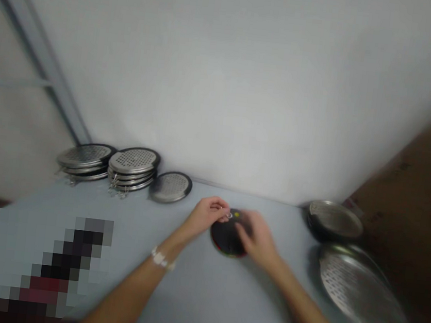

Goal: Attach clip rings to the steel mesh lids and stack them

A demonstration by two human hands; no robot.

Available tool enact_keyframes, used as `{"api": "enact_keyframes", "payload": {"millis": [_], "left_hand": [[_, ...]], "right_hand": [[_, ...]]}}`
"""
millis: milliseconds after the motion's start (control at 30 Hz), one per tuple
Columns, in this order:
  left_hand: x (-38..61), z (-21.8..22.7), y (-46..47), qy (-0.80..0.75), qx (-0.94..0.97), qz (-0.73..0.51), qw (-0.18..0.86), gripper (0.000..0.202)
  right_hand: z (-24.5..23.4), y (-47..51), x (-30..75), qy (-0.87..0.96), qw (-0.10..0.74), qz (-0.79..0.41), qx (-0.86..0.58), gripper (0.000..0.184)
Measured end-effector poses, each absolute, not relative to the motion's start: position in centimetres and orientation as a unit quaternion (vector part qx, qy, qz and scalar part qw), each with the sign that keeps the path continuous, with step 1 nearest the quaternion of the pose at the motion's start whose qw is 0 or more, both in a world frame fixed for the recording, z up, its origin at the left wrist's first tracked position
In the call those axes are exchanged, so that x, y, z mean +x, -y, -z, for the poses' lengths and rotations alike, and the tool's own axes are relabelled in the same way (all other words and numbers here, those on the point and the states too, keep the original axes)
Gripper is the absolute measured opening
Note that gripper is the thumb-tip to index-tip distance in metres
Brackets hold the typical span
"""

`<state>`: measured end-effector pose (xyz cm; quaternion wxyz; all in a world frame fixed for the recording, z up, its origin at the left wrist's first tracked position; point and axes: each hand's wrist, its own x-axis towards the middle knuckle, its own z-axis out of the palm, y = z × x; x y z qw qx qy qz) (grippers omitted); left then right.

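Observation:
A round black disc [226, 237] with a yellow spot near its top is between my two hands, over the grey table. My left hand [209, 213], with a pale bracelet at the wrist, is closed at the disc's upper left edge. Its fingertips pinch a small shiny ring [229, 215]. Over the disc's right side is my right hand [259, 239], its thumb reaching across the black face. Motion smears its other fingers, so I cannot tell whether they grip the rim.
Stacked round perforated metal plates [134, 161] stand at back left, beside another stack [87, 156]. A single plate [171, 186] lies right of them. More metal plates [335, 219] and a larger perforated one [360, 289] are at right. A white wall [239, 91] rises behind the table [185, 293].

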<state>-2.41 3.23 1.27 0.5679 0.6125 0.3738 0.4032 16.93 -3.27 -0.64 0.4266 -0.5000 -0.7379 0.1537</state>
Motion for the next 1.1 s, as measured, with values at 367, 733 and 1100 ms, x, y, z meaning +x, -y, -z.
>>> {"api": "enact_keyframes", "payload": {"millis": [367, 733, 1100], "left_hand": [[-0.7, -0.3, -1.4, -0.343, 0.529, -0.367, 0.684, 0.041], [-1.2, -0.7, -1.9, -0.366, 0.615, -0.319, 0.622, 0.033], [-5.5, 0.9, -5.9, -0.524, 0.748, -0.297, 0.28, 0.017]], "right_hand": [[0.4, 3.8, 15.3, 0.593, 0.525, -0.31, -0.526, 0.028], [-0.5, 4.2, 15.8, 0.551, 0.541, -0.348, -0.532, 0.025], [1.3, 2.9, 16.7, 0.41, 0.59, -0.507, -0.477, 0.04]]}}
